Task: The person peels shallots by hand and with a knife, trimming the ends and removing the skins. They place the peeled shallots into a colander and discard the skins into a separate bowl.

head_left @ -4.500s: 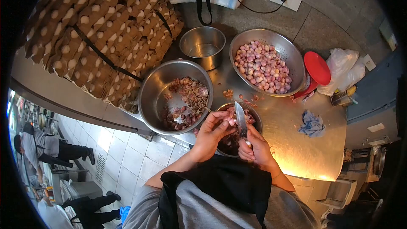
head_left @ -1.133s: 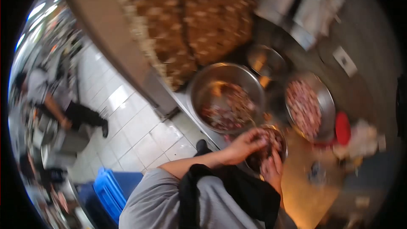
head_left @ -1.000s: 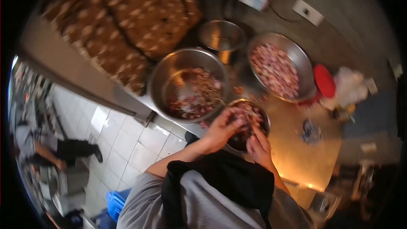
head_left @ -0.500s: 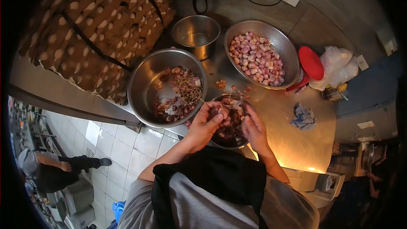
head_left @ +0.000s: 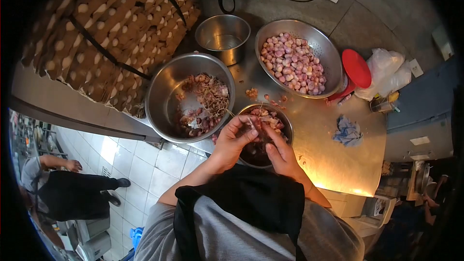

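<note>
My left hand is closed in a pinch on a small shallot, mostly hidden by the fingers. Beside it, my right hand has its fingertips at the same spot, the index finger stretched toward the left fingers; what it grips is too small to make out. Both hands are above a small metal bowl with reddish-brown skins and shallots in it. To the left stands a large steel bowl with unpeeled shallots and dry stems. Behind, a perforated colander holds many peeled pink shallots.
An empty steel pot stands at the back. Stacked egg trays fill the left side. A red lid, plastic bags and a crumpled blue cloth are on the right. Another person stands at lower left.
My right hand has moved left, closer to my left hand, uncovering more of the small bowl's right side. The other person at lower left has shifted, showing both feet.
</note>
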A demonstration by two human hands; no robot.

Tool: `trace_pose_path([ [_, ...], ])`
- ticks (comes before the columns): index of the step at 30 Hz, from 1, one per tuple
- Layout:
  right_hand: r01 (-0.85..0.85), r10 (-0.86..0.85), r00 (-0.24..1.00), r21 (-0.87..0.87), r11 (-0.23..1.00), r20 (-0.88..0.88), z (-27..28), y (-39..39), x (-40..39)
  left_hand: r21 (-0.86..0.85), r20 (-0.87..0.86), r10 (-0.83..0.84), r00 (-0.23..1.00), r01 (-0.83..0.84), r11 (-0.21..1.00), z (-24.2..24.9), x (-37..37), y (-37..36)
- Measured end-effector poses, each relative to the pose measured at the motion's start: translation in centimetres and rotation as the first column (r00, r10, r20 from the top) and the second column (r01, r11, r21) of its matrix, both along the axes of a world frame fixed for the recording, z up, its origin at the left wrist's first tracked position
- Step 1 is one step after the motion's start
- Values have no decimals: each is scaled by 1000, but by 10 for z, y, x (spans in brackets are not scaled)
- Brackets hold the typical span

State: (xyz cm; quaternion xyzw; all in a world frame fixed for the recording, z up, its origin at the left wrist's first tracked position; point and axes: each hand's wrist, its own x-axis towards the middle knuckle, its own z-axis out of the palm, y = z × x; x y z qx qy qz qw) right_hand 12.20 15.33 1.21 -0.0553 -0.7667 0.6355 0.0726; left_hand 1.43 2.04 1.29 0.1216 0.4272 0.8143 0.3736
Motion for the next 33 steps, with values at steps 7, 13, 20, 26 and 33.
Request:
trace_pose_path([
  [7,166,-157,986,-295,941,52,-3,13,0,-79,52,0,999,4,997,15,8,-2],
  [13,-1,14,1000,-402,916,28,-9,3,18,-63,151,-8,989,18,998,10,3,-7],
  [20,-26,26,1000,-13,1000,-7,-12,0,23,-36,209,66,976,-60,998,6,2,-7],
  [26,74,-95,991,-198,977,-99,-27,-5,2,-101,-69,5,998,-12,995,0,16,-1],
  [33,71,-72,997,-460,885,16,6,9,-1,-27,52,15,999,-14,1000,16,15,-4],
])
